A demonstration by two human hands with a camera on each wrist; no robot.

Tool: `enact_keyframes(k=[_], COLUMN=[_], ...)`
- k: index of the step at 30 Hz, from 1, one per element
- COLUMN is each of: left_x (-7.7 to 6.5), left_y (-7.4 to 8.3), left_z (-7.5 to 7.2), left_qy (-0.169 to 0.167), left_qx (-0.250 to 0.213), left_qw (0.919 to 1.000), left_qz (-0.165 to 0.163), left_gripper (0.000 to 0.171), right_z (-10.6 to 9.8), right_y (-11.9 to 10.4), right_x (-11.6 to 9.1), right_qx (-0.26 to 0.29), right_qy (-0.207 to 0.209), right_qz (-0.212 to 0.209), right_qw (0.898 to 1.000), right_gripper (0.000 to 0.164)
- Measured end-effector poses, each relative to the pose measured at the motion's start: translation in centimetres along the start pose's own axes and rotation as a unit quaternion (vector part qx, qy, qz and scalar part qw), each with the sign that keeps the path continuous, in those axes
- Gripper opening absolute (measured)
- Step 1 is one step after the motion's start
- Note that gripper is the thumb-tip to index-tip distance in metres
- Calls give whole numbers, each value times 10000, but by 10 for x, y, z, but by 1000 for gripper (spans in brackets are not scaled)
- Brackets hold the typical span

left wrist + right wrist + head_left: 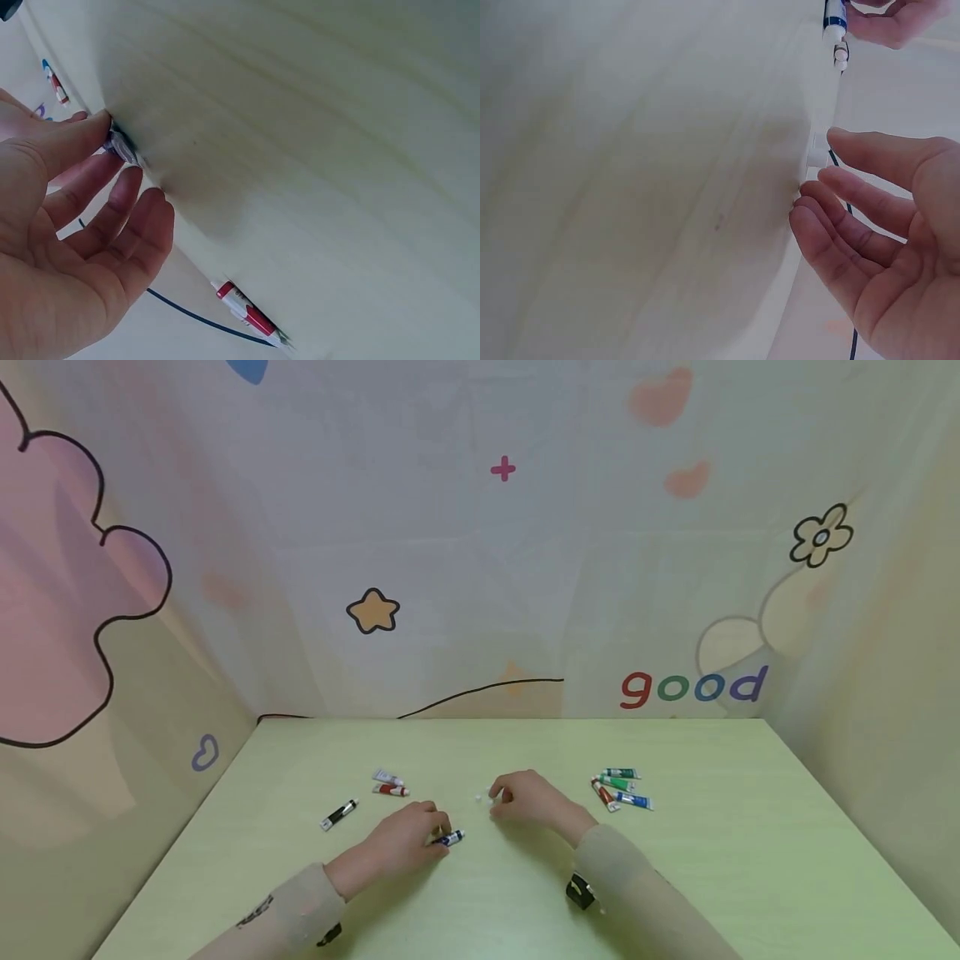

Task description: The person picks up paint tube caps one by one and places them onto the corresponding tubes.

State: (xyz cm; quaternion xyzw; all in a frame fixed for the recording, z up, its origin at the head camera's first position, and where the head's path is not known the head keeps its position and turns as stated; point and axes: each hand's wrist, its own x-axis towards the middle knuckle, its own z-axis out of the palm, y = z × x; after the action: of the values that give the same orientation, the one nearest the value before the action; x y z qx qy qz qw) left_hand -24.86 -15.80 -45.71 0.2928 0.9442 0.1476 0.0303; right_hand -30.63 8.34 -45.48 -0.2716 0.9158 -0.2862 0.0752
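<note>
In the head view my left hand pinches a dark blue paint tube near the middle of the table, its white-capped end pointing right. The left wrist view shows thumb and forefinger on the tube's end, with the other fingers loosely bent. My right hand hovers low to the right, beside a few small white caps. Seen from the right wrist, a white piece lies just beyond the parted thumb and forefinger, and I see nothing gripped between them.
On the left lie a black tube, a red tube and a pale tube. Several tubes cluster at the right, among them a blue tube and a red-brown tube. A printed curtain stands behind the table.
</note>
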Motion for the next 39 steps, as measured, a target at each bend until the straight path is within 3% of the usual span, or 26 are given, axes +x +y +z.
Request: enact_keyframes(k=[7,15,23,27,31,39], left_x=[1,3,5,5,6,6], left_y=[-2,-8,-16,-19,-22,-18], left_z=[-2,-4,0,-3,-19,-71], left_qy=[-50,-184,-289,-125,236,903], left_qx=[-524,-1287,-1892,-2051,-2184,-2526], left_qw=[9986,9915,9813,9783,9750,9623], left_qz=[88,-85,-194,-275,-324,-442], left_gripper=[13,14,15,14,12,10], right_z=[3,4,2,-1,-13,-56], right_y=[-4,-6,-4,2,5,1], right_x=[7,12,7,1,-3,-17], right_qx=[-152,-421,-208,-31,165,900], right_qy=[-20,57,136,294,614,1467], right_qz=[147,50,-95,-65,-23,-5], right_qw=[9998,9991,9996,9995,9980,9851], right_gripper=[13,5,4,4,6,16])
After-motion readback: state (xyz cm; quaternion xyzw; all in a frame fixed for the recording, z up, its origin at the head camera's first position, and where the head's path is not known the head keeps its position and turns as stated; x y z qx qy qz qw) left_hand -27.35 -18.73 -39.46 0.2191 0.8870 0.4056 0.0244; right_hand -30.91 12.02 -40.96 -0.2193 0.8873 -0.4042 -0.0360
